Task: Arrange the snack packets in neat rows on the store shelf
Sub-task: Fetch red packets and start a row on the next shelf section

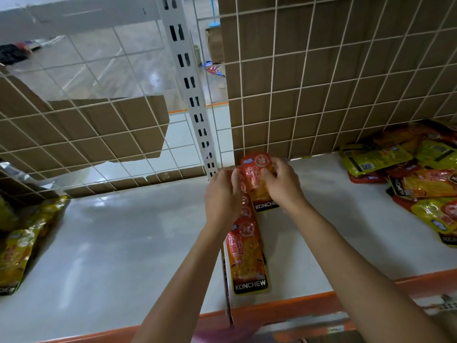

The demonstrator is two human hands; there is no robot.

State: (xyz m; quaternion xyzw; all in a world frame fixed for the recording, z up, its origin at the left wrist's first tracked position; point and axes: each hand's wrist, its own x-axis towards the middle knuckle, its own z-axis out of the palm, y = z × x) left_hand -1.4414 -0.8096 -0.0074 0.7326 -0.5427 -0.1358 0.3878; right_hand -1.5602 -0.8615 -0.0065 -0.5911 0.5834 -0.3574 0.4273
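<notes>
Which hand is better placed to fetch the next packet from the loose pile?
The right hand: the loose pile lies on its side of the shelf. The left hand would have to cross over the red row. Both grip the rear packets.

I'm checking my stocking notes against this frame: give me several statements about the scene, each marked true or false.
1. Both the left hand and right hand grip red packets at the shelf's back. True.
2. The red packets run in a line front to back. True.
3. The pile on the right lies in neat rows. False: it is a jumbled heap.
4. The shelf's front edge is blue. False: it is orange.
</notes>
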